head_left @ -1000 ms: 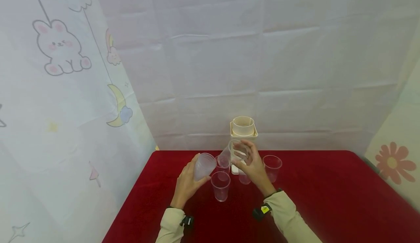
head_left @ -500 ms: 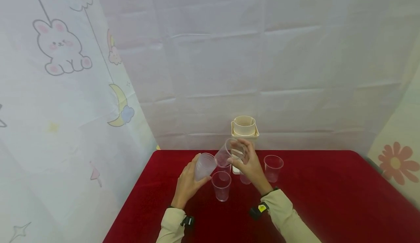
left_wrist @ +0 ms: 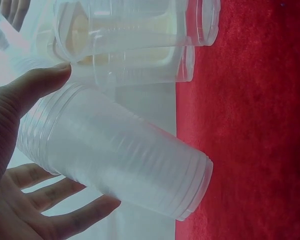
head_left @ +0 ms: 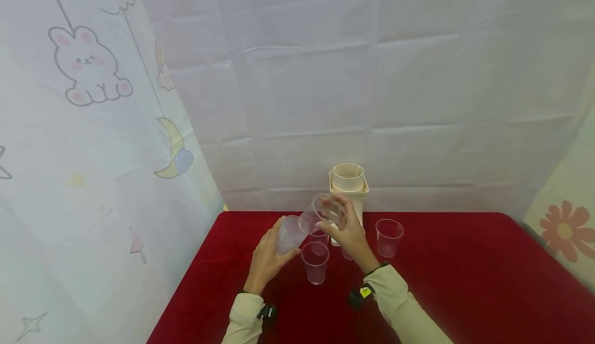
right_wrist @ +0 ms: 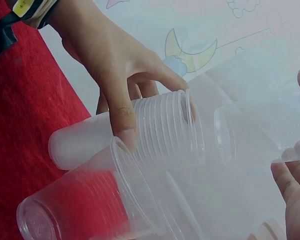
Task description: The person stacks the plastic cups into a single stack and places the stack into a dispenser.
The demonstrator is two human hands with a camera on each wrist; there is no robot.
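Observation:
My left hand [head_left: 267, 261] grips a nested stack of clear plastic cups [left_wrist: 125, 150], tilted with its mouth up and toward the right hand. The stack's rims show between thumb and fingers in the right wrist view. With thumb and fingers, my right hand [head_left: 348, 233] holds a single clear plastic cup [head_left: 310, 217] by its rim end. That cup is tilted, its base facing the stack's mouth; a small gap separates them in the right wrist view. Upright on the table just below are a near cup [head_left: 315, 270] and another cup [head_left: 318, 237] behind it.
A cream stand with a round ring on top [head_left: 348, 178] is at the table's back edge. One clear cup [head_left: 389, 240] stands right of my right hand; another [head_left: 347, 254] is partly hidden by it. Red cloth [head_left: 441, 282] covers the table, with white sheets behind.
My right hand has moved left with its cup, bringing the cup's base up to the stack's mouth. The left hand and its stack have stayed nearly still.

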